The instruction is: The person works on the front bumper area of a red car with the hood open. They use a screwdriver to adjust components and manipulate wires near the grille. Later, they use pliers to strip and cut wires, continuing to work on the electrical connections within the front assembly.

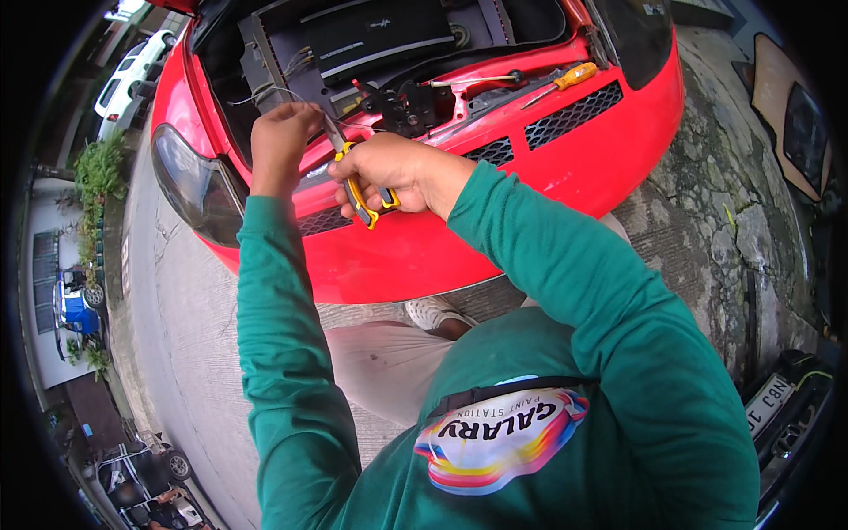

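Note:
With my right hand (389, 172) I grip a pair of pliers (357, 196) with yellow and black handles. Their metal jaws point up and away, beside the fingertips of my left hand (284, 141). The left fingers are pinched together on a thin pale wire (281, 90), which loops out of the open compartment of a red car. Exactly where the wire meets the jaws is too small to tell. Just beyond the right hand sits a black latch mechanism (406, 108) at the compartment's front edge.
An orange-handled screwdriver (576, 74) lies on the red car's (397, 265) front ledge, above the mesh grilles. A black flat box (380, 35) with wiring beside it fills the compartment. A headlight (190, 181) is at the left. My shoe (435, 311) stands below the bumper.

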{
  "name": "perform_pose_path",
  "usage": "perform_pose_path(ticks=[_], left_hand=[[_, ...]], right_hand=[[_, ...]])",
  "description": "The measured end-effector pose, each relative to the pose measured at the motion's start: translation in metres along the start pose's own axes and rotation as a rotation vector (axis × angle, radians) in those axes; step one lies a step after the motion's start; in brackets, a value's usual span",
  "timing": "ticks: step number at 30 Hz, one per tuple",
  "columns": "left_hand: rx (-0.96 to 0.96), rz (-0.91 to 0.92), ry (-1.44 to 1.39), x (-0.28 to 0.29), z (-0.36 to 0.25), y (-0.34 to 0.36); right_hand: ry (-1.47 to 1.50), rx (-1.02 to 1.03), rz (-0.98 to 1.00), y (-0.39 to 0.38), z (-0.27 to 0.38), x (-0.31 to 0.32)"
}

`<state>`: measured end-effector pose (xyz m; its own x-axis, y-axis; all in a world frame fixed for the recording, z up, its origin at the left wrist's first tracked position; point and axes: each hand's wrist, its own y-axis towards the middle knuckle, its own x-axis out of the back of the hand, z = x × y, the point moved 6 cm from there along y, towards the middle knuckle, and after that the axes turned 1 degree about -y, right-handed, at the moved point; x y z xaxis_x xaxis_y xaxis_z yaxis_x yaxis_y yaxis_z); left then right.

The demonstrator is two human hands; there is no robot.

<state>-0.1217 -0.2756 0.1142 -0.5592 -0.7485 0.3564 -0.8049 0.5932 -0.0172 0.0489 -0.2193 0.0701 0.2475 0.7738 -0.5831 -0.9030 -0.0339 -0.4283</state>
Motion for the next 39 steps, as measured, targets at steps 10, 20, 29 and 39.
perform_pose_path(ticks=[10, 20, 29, 39], left_hand=[[0.0, 0.008, 0.005, 0.003, 0.001, -0.009], [-0.017, -0.018, -0.049, -0.004, -0.001, -0.012], [-0.013, 0.003, -0.06, 0.005, 0.011, -0.003], [-0.075, 0.056, -0.085, -0.012, 0.014, -0.011]], right_hand=[[0.066, -0.058, 0.116, 0.0, -0.006, 0.0], [-0.062, 0.092, -0.151, -0.011, -0.001, -0.003], [-0.198, -0.098, 0.085, -0.037, -0.006, 0.009], [-1.799, 0.249, -0.662, -0.158, 0.114, 0.13]])
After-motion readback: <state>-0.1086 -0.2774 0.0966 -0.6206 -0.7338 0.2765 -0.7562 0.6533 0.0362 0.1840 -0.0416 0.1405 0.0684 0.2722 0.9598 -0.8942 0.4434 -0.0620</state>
